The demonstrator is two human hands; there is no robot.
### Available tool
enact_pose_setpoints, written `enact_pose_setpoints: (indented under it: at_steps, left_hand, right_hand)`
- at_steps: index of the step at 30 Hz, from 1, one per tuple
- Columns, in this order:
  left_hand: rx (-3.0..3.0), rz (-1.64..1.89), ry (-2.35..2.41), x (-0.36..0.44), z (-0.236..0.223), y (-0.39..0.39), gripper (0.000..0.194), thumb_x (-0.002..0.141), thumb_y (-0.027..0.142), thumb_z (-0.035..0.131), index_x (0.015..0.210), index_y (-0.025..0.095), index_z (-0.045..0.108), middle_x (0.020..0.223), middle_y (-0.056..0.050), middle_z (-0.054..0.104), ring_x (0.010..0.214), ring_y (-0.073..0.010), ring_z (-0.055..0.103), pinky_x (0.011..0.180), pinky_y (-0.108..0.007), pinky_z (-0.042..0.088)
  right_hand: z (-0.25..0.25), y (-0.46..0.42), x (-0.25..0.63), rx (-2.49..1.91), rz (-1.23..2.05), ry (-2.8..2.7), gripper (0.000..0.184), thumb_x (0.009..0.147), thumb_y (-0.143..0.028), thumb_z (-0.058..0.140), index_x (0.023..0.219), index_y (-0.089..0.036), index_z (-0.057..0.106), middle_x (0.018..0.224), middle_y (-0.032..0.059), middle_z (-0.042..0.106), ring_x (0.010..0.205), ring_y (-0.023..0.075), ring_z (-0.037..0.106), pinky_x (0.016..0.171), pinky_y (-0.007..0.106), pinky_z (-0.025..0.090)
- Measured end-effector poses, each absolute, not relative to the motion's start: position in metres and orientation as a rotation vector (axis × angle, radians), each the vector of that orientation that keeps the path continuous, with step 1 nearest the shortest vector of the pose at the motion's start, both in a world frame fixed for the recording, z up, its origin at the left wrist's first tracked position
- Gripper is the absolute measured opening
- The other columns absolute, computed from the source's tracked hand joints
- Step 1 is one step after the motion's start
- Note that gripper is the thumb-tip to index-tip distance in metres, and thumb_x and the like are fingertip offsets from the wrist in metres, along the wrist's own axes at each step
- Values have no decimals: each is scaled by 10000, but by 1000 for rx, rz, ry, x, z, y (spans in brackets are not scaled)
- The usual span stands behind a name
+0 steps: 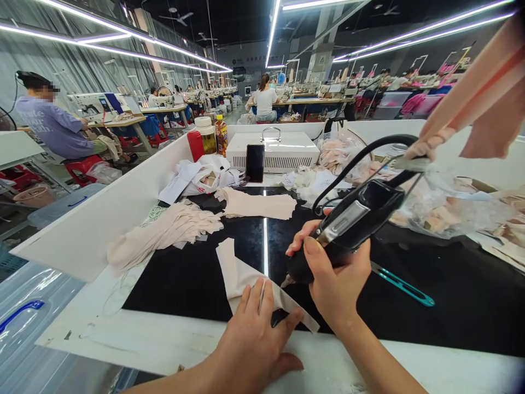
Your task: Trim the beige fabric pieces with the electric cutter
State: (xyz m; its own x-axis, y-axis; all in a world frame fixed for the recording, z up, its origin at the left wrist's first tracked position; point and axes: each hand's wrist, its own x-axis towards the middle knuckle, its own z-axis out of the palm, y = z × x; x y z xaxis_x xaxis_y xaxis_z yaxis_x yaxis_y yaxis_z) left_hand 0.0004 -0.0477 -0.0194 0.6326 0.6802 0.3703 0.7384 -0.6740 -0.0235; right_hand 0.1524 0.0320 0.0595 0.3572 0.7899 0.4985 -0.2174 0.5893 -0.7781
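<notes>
My left hand [254,331] lies with fingers stretched out on a pale pink fabric piece [229,268], pressing it onto the black glossy work surface [184,284]. The thumb is spread towards the fabric's right end. My right hand [336,273] is wrapped round a black corded hand tool [348,219] with a silver lever on its side. Its narrow tip points down close beside the fabric's upper edge; whether they touch I cannot tell. Right of my right hand lies a teal slotted handle [404,284], its far end hidden behind the hand.
Behind are a stack of pale fabric pieces [168,230], another flat piece [258,204], a phone [255,163] and a white vented box [273,149]. Bagged pink pieces [443,205] sit right. Pink cloth [479,93] hangs over the tool. Low white walls [123,202] edge the table.
</notes>
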Motion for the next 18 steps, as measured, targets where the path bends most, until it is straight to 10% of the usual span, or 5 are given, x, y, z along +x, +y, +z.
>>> enact_pose_setpoints:
  at_steps: [18]
  left_hand:
    - [-2661,-387,-1088,-5,-9,-47,906,889,823,740,1568,244,585,1442,-343,672,1319,-503,707,950,-602,676]
  right_hand:
    - [56,11,171,-696,718,-997,451,889,-242,892,1258,-284,636,885,-43,738,627,151,698,616,325,637]
